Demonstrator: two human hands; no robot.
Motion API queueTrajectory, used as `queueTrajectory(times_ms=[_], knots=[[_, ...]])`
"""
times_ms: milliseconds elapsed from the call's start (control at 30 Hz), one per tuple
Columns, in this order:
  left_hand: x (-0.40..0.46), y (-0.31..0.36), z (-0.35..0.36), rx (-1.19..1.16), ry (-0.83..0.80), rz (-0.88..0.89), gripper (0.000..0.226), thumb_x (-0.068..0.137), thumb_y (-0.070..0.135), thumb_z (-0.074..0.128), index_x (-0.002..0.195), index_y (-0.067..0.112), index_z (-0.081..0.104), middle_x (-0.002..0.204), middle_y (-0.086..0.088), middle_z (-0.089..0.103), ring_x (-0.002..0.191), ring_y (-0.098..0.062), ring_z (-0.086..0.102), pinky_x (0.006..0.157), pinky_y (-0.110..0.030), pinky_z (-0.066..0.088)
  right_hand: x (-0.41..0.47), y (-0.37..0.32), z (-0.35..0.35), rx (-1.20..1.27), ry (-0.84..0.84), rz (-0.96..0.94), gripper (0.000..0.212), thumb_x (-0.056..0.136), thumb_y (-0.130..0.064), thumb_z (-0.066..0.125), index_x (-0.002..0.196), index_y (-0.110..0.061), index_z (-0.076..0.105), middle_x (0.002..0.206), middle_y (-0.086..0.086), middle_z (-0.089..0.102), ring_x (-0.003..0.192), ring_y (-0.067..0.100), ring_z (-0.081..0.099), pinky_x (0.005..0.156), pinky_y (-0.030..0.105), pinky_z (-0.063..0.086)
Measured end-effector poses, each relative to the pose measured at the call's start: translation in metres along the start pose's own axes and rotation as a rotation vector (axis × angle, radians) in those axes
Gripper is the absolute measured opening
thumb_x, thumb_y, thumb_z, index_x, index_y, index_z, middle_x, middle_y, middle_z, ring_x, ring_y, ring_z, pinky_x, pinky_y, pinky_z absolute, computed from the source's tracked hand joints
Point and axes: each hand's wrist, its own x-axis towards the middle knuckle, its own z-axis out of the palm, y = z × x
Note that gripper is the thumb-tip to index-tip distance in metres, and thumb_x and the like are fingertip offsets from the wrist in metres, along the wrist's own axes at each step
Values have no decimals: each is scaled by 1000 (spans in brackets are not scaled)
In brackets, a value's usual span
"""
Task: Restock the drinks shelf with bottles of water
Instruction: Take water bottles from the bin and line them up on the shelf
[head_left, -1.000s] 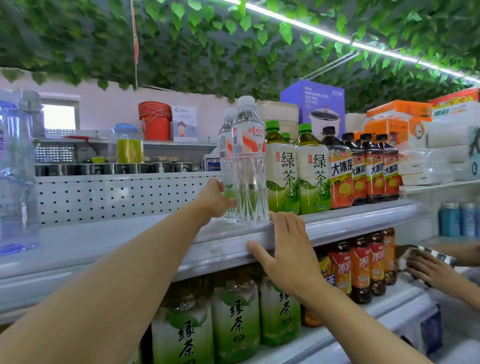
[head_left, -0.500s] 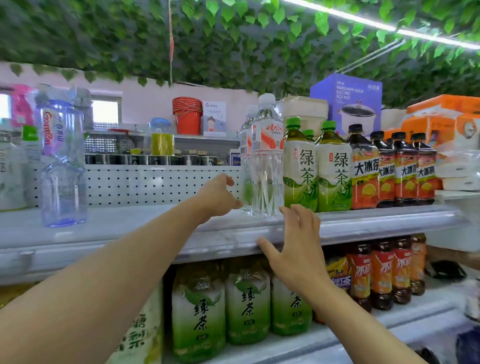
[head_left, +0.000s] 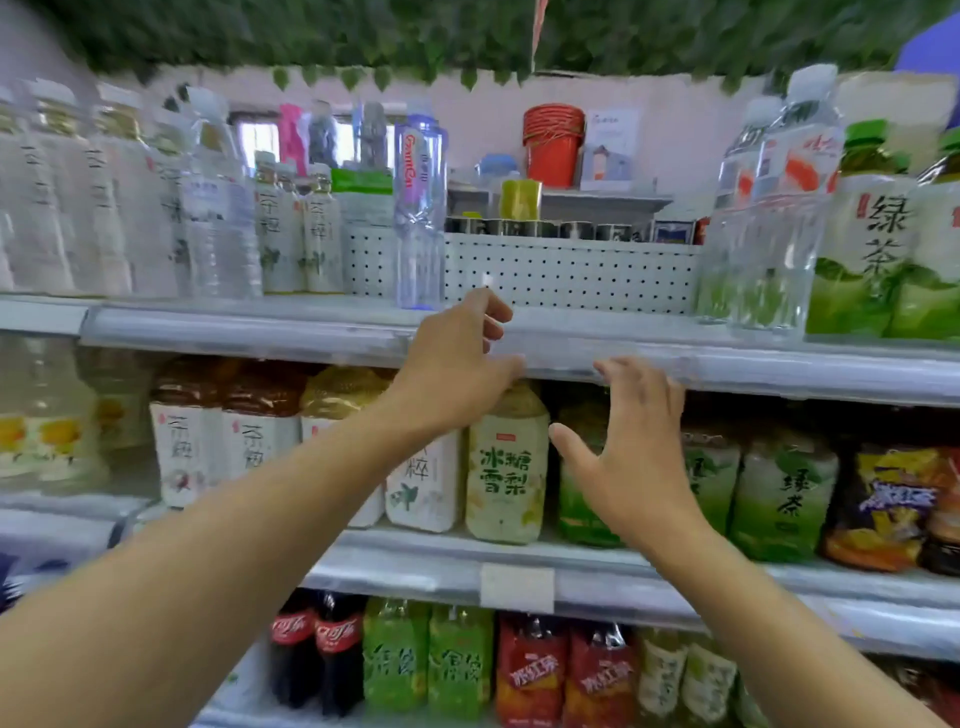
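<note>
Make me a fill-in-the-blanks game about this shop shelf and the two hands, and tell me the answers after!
1. Both hands, the left hand and the right hand, are holding ____.
2. The stacked buckets behind the top shelf are coloured ____.
3. The clear water bottles stand right beside bottles with ____ caps.
4. The cola bottles sit on the ____ of the three shelves.

Answers: nothing; red; green; lowest

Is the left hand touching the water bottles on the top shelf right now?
Apart. In the head view the left hand is empty at the shelf edge, with bare shelf between it and the water bottles standing off to its right.
</note>
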Motion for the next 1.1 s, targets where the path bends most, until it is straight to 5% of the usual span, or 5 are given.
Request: queueTrajectory(times_ms=[433,700,967,1100], knots=[[-213,-179,-95,185,-323,-494,53,81,33,69,125,18,44,121,-2,55,112,-22,53,95,-34,44,-155,-141,127,229,-474,-19,73,88,-36,63,146,-16,24,153,1,18,142,15,12,115,29,14],[-339,-262,-117,214,-379,-785,56,82,30,69,129,17,42,129,-5,54,111,-22,55,93,-29,43,-253,-180,208,274,-788,-64,73,90,-31,61,147,-15,20,155,3,14,142,18,14,115,28,15],[-435,-323,-97,209,-368,-1054,56,84,26,65,133,15,40,129,-7,54,111,-20,53,93,-30,43,-326,-178,292,335,-1038,-91,58,80,-17,69,131,-8,43,131,7,43,124,23,39,98,23,28],[-471,-348,-71,211,-351,-1171,54,84,25,66,131,13,42,131,-8,52,116,-23,52,95,-31,42,-360,-164,339,365,-1151,-121,59,77,-22,71,129,-10,45,128,6,49,121,25,44,100,32,38]])
